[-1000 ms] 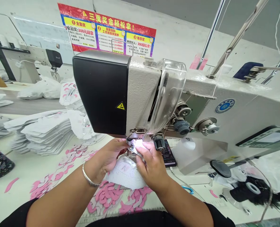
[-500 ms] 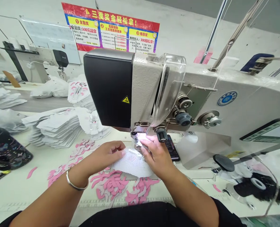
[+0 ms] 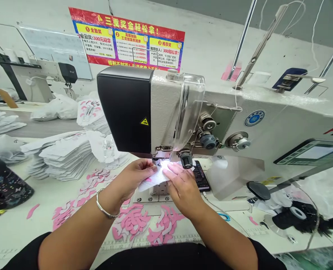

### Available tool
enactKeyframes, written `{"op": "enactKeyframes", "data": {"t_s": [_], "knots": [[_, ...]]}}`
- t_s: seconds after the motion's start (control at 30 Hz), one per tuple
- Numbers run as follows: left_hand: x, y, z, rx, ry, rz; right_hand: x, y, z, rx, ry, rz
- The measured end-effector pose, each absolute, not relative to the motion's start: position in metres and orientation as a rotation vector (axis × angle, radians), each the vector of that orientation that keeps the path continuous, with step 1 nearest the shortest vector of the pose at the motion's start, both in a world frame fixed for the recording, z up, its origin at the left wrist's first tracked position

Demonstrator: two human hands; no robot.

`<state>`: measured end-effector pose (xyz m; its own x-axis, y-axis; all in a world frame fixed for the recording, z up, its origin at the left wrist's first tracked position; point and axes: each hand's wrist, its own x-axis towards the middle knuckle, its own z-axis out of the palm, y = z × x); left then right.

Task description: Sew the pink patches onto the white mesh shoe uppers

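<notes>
My left hand [image 3: 134, 178] and my right hand [image 3: 181, 185] both press on a white fabric piece [image 3: 154, 180] under the needle area of the sewing machine [image 3: 183, 112]. Fingers of both hands are pinched on the edges of the piece, left hand on its left side, right hand on its right. The machine's lamp lights the spot between my fingertips. A silver bracelet [image 3: 106, 210] sits on my left wrist. Most of the fabric piece is hidden by my hands.
Pink and white cut shapes [image 3: 143, 225] lie scattered on the table in front of me. Stacks of white cut pieces [image 3: 62, 153] stand at the left. A phone [image 3: 200, 176] lies under the machine arm. A dark patterned cup [image 3: 3, 185] is far left. Black spool parts [image 3: 296, 217] are right.
The white fabric piece has gone further under the machine head, so less of it shows. Both hands have moved up toward the needle with it.
</notes>
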<state>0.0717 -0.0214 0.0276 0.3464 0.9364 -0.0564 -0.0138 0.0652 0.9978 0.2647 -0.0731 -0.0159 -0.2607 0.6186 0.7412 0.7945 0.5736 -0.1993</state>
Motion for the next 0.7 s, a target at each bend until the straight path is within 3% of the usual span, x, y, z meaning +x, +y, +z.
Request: {"op": "enactKeyframes", "data": {"t_s": [0.23,0.37,0.47,0.7], "knots": [[0.055,-0.03,0.021,1.333,0.909,0.948,0.267,-0.059,-0.028,-0.999,-1.92,-0.248],[0.015,-0.021,0.007,1.501,1.371,0.998,0.272,-0.063,-0.035,-0.985,-1.957,-0.265],[-0.016,-0.002,-0.014,1.758,1.867,0.76,0.276,-0.072,-0.043,-0.938,-1.916,-0.334],[-0.025,0.032,-0.074,1.978,2.02,0.503,0.273,-0.092,-0.059,-0.745,-1.975,-0.334]]}}
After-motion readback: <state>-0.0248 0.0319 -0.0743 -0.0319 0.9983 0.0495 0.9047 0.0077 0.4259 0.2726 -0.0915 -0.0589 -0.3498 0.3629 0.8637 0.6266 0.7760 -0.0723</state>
